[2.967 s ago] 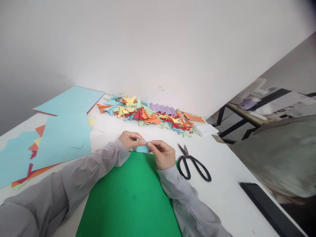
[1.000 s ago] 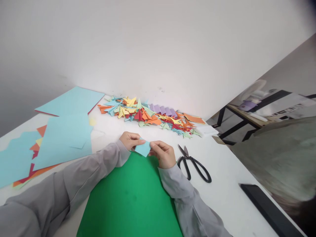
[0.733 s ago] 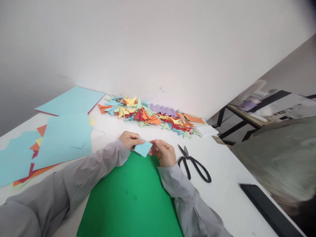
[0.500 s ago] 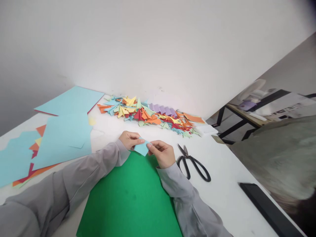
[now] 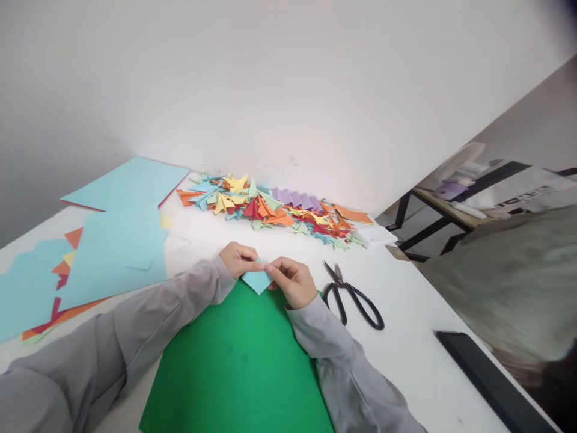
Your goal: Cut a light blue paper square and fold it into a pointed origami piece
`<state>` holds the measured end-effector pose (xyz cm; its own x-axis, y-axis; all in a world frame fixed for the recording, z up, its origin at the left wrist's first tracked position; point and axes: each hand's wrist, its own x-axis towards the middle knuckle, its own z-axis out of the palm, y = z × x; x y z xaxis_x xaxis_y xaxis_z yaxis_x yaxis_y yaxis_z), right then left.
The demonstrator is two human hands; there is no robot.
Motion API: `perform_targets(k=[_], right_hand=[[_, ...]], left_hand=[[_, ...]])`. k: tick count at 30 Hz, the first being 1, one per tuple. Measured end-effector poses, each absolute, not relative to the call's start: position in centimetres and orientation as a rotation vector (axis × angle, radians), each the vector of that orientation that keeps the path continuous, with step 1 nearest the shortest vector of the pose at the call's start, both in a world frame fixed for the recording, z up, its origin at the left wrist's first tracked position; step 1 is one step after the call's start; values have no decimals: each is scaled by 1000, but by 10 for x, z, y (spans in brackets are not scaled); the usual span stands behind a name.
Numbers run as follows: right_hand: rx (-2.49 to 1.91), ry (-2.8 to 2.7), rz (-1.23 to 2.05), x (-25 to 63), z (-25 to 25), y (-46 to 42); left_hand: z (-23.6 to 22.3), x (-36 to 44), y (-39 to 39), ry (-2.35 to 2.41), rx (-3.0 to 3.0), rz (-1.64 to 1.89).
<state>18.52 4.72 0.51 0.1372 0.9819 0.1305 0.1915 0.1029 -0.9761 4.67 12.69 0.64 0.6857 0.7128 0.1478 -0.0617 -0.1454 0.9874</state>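
A small light-blue piece of paper (image 5: 258,282) is pinched between both hands at the far end of a green sheet (image 5: 238,361). My left hand (image 5: 238,260) grips its left side, thumb on top. From the right, my right hand (image 5: 295,282) pinches its upper edge, and the two thumb tips nearly meet there. One corner of the paper points down toward me. Black-handled scissors (image 5: 345,288) lie partly spread to the right of my right hand. Beyond the hands stretches a pile of small folded paper planes (image 5: 252,204) in many colours.
Large light-blue sheets (image 5: 121,252) and coloured scraps (image 5: 67,258) cover the left. Folded purple paper (image 5: 297,199) and an orange piece (image 5: 354,214) lie by the wall. A black bar-shaped object (image 5: 487,376) sits near the right edge. Another table (image 5: 444,207) stands beyond.
Both thumbs have drawn together along the paper's upper edge. The paper has turned slightly, so its corner now points more directly toward me.
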Motion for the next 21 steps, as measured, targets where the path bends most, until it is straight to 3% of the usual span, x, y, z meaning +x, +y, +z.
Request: perform_targets(k=[10,21], right_hand=[[-1326,-1303,803,189,6,49],[-1394,-1329,726,194,5,50]], left_hand=[[9,47,125,621,1322,546],[5,49,117,722,1626,594]])
